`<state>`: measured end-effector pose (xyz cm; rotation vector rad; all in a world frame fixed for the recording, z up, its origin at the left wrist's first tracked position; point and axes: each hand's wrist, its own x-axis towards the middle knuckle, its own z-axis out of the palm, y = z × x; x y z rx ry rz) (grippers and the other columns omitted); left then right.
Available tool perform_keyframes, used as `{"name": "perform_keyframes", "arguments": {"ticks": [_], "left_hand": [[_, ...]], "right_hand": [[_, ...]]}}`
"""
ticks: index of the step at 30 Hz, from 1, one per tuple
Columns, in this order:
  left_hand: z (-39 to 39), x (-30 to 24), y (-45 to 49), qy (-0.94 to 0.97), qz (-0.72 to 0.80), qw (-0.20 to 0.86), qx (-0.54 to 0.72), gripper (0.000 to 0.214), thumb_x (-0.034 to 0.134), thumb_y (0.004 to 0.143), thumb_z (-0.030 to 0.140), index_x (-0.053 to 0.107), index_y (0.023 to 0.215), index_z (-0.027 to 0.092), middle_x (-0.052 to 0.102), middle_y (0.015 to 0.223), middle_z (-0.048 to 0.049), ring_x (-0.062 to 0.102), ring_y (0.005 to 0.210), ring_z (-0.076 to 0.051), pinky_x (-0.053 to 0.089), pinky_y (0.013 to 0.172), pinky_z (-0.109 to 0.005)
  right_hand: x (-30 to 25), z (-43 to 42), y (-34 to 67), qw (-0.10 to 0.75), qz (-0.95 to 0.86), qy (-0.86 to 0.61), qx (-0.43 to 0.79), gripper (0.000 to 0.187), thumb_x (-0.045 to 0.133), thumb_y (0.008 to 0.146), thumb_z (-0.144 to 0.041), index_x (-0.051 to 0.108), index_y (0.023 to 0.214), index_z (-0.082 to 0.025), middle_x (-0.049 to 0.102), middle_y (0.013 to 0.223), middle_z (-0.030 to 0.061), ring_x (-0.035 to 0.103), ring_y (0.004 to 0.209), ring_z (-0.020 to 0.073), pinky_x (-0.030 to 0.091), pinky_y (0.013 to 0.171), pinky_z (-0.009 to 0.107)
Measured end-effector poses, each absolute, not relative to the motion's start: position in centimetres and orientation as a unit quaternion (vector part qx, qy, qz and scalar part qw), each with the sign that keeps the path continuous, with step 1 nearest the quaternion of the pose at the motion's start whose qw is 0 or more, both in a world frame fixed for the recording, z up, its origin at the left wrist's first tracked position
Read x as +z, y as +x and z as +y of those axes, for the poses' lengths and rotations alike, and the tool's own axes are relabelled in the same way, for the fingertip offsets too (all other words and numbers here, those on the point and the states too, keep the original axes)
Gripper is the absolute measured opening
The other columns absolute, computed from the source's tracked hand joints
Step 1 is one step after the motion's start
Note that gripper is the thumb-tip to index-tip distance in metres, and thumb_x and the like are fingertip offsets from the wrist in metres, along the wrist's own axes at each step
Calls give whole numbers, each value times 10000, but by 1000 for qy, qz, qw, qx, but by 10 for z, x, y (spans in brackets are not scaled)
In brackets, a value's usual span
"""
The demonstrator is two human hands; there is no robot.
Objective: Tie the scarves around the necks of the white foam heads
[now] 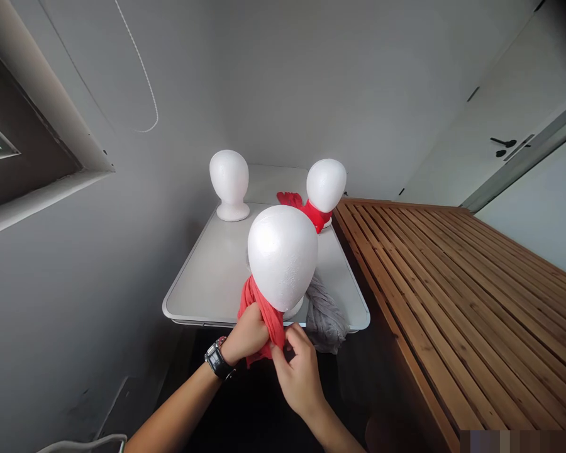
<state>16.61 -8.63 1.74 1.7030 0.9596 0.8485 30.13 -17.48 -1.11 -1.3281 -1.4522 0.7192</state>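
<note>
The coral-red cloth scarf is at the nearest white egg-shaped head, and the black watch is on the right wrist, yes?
No, the head camera view shows the black watch on the left wrist; the coral-red scarf is at the nearest head.

This looks like a small room in a home, perhaps a bedroom: a slatted wooden platform (pixel 453 302) much like a bed base fills the right of the frame, and a pale door (pixel 514 94) with a dark lever handle (pixel 503 143) stands at upper right. Plain grey-white walls (pixel 339 75), a dark-framed window (pixel 33 126) at the left edge and a looped white cord (pixel 144 69) at upper left look domestic too, though the mannequin heads (pixel 283 251) on the light table (pixel 198 289) at centre would suit a shop display.
</note>
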Motion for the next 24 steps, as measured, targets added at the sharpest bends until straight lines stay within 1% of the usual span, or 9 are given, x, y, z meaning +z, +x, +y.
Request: {"name": "perform_keyframes", "arguments": {"ticks": [2, 4, 8, 14, 17, 18, 20, 22, 24], "left_hand": [[-83, 22, 159, 692, 379, 518, 331, 243, 615, 938, 223, 767, 1106, 136, 782, 1106, -102, 698, 1043, -258, 570, 977, -374], [-77, 28, 151, 701, 361, 539, 297, 270, 613, 951, 230, 772, 1149, 140, 784, 1168, -102, 700, 1100, -266, 553, 1030, -383], [-58, 45, 135, 744, 324, 547, 207, 271, 640, 975, 311, 791, 1148, 166, 797, 1151, -80, 713, 1100, -263, 539, 1058, -376], [-50, 64, 120, 783, 297, 513, 189, 349, 683, 959, 401, 768, 1252, 230, 783, 1197, -60, 710, 1096, -264, 562, 975, -334], [-54, 63, 113, 781, 273, 523, 204, 364, 763, 909, 493, 785, 1149, 221, 793, 1060, -63, 723, 1021, -266, 575, 919, -324], [-56, 62, 112, 781, 265, 528, 202, 367, 766, 908, 517, 786, 1112, 212, 792, 1029, -68, 725, 1015, -269, 575, 915, -326], [-59, 60, 113, 784, 255, 536, 182, 374, 710, 956, 542, 781, 1094, 201, 789, 1039, -80, 720, 1060, -275, 566, 947, -335], [-63, 59, 117, 786, 253, 540, 162, 382, 647, 1001, 537, 773, 1128, 200, 787, 1100, -87, 708, 1121, -277, 548, 995, -344], [-68, 58, 124, 777, 268, 544, 169, 373, 649, 999, 524, 771, 1149, 205, 787, 1134, -83, 708, 1117, -273, 540, 1007, -346]], "right_hand": [[-14, -175, 307, 519, -573, -534, 342, 95, 566, 942, -169, 639, 886, -192, 638, 889, 30, 588, 824, 175, 496, 768, 272], [-20, -175, 314, 530, -531, -537, 386, 74, 571, 901, -174, 596, 834, -191, 607, 812, 5, 547, 762, 158, 476, 716, 257], [-32, -165, 329, 537, -483, -569, 394, 170, 599, 848, -219, 455, 758, -218, 490, 713, -43, 447, 668, 125, 401, 624, 230], [-25, -152, 341, 468, -523, -639, 314, 102, 599, 850, -187, 515, 894, -222, 559, 752, -36, 493, 654, 138, 404, 636, 260], [-14, -153, 348, 450, -536, -637, 324, 88, 587, 909, -206, 571, 996, -215, 663, 854, 10, 610, 741, 176, 487, 703, 292], [-8, -154, 352, 447, -552, -617, 339, 164, 610, 927, -231, 598, 1089, -211, 704, 964, 43, 664, 845, 201, 529, 771, 312], [8, -155, 358, 457, -591, -563, 353, 477, 708, 931, -345, 560, 1367, -218, 692, 1275, 117, 684, 1138, 265, 571, 937, 377], [28, -154, 359, 496, -614, -522, 324, 852, 789, 884, -533, 397, 1582, -239, 543, 1533, 171, 583, 1375, 331, 553, 1069, 464], [52, -151, 353, 537, -619, -513, 255, 1098, 782, 837, -700, 239, 1674, -243, 364, 1674, 205, 460, 1505, 390, 510, 1147, 560]]}}
